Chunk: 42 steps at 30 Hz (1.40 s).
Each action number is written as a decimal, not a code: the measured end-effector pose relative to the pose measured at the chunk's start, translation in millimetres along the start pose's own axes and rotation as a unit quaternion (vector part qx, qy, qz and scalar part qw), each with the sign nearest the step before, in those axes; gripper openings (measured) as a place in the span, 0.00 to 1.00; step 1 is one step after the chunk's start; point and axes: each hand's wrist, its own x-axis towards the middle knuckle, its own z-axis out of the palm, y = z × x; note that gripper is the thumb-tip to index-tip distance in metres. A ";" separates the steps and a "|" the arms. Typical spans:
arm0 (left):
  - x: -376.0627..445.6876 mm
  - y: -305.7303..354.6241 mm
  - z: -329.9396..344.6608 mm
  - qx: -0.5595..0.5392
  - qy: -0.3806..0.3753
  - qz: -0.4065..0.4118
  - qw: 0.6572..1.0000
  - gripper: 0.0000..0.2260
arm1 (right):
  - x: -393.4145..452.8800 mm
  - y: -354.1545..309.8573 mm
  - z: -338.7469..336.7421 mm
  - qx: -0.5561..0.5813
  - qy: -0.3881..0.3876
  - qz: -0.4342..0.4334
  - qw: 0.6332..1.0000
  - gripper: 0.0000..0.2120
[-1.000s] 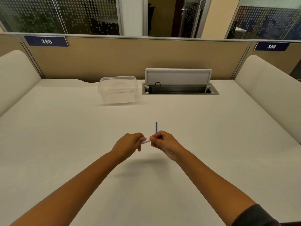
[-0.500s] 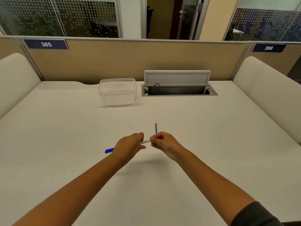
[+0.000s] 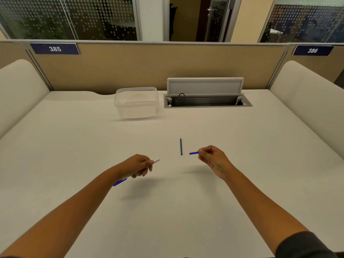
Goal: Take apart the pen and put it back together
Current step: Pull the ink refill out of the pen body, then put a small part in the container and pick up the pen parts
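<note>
My left hand (image 3: 139, 165) is closed around the white pen barrel (image 3: 156, 161), whose open end sticks out toward the right. The barrel's blue capped end (image 3: 119, 182) shows below my left wrist. My right hand (image 3: 212, 158) pinches a short blue pen piece (image 3: 193, 153) that points left. The two hands are apart above the white desk (image 3: 167, 202). A thin dark blue ink tube (image 3: 181, 146) lies on the desk between and beyond the hands, pointing away from me.
A clear plastic container (image 3: 136, 102) stands at the back centre-left. Beside it on the right is an open cable tray (image 3: 206, 102) with its lid up. Padded partitions border the desk left and right.
The hands were together on the pen; now they have pulled apart. The right hand has moved right with the short blue piece, and the left holds the barrel.
</note>
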 end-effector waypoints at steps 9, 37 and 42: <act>11.6 -0.4 19.8 0.055 0.071 0.071 0.993 0.09 | 9.5 13.9 -12.2 0.019 0.083 0.024 0.996 0.04; 34.7 9.9 37.7 0.620 0.090 0.154 0.764 0.07 | -23.7 58.2 81.3 -0.541 -0.120 -0.145 0.820 0.10; 35.7 9.5 38.7 0.676 0.078 0.133 0.720 0.09 | -18.5 60.9 97.7 -0.559 -0.098 -0.117 0.815 0.13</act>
